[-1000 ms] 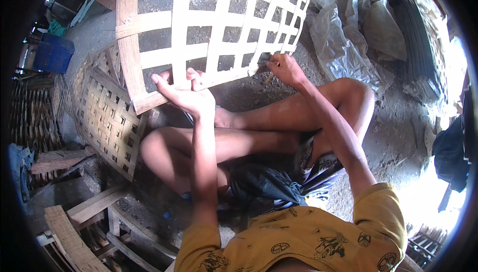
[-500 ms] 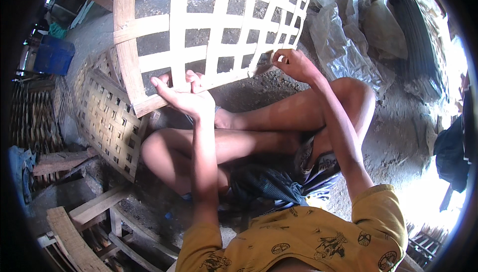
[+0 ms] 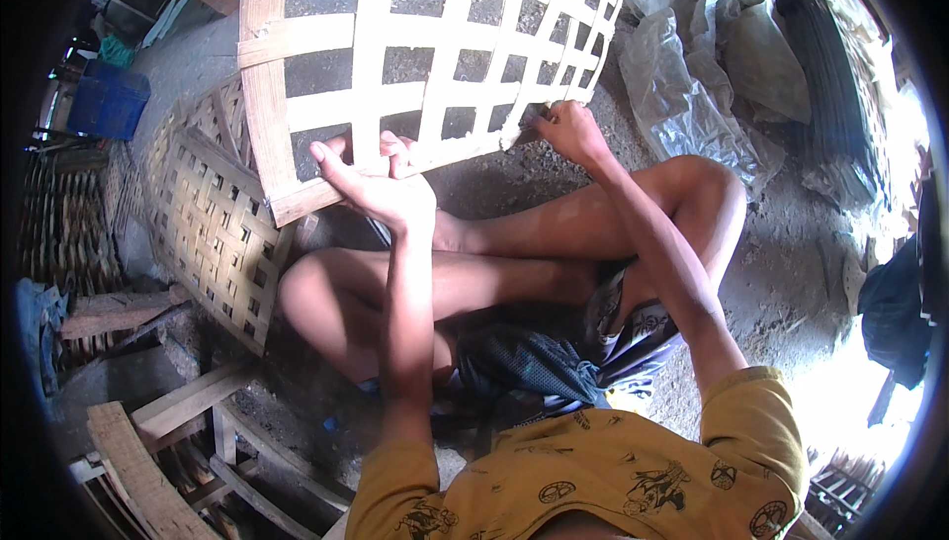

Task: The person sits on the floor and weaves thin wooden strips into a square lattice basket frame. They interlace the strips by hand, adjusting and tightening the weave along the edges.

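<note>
In front of me a pale lattice panel (image 3: 371,55), woven of wide flat strips in a wooden frame, stands tilted over my crossed legs. The left hand (image 3: 386,186) is at its lower left corner. Its fingers curl through the gaps and round the near edge, with the thumb raised against the strips. Farther right along that same edge is my right hand (image 3: 573,133), with fingers and thumb pinched together. Something small and dark shows at its fingertips, too hidden to name. Beside it, the edge strip (image 3: 510,135) looks rough and frayed.
Another woven panel (image 3: 213,233) leans at my left. Wooden frame pieces (image 3: 148,471) lie at the lower left. A blue bin (image 3: 109,100) stands at the far left. Crumpled clear plastic sheeting (image 3: 682,95) and a stack of dark sheets (image 3: 840,95) are at the right.
The lattice panel has shifted slightly right in view, and my left hand with it. My right hand remains at the near edge, its fingers pinched closer together.
</note>
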Action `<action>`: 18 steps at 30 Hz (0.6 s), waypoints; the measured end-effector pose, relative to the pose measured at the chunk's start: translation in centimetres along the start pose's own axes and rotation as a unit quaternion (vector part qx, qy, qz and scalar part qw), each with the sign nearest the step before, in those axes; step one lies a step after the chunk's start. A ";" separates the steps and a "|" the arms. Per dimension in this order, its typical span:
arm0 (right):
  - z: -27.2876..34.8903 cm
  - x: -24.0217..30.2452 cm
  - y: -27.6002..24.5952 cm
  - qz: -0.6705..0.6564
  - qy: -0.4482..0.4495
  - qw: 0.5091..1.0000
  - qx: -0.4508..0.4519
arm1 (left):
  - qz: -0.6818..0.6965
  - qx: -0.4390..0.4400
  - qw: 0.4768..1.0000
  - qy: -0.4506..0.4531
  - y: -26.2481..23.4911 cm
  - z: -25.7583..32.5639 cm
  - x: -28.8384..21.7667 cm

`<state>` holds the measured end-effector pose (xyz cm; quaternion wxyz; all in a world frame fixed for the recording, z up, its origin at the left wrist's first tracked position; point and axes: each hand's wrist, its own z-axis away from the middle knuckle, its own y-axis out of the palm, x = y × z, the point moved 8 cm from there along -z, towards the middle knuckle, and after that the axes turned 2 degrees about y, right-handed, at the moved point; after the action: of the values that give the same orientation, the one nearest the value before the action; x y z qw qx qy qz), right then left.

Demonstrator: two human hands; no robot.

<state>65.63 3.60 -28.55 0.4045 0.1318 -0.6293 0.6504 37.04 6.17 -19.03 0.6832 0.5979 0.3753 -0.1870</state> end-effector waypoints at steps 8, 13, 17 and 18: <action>-0.9 -1.4 0.7 -0.065 0.009 0.998 0.013 | 0.009 0.013 1.000 -0.004 0.2 -0.1 0.0; -0.9 -2.5 -1.2 -0.076 0.013 0.991 0.110 | 0.004 -0.009 1.000 0.001 -0.1 -0.2 -0.1; -0.6 -2.9 -3.2 -0.026 0.031 0.993 0.110 | 0.012 -0.005 1.000 -0.006 -0.1 -0.2 0.0; -0.5 -2.6 -3.2 -0.029 0.016 0.993 0.116 | 0.010 -0.006 1.000 -0.004 -0.2 -0.2 -0.2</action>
<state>69.72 2.73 -28.11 0.4150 0.1857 -0.5389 0.7091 36.71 6.33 -19.07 0.6901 0.5969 0.3674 -0.1804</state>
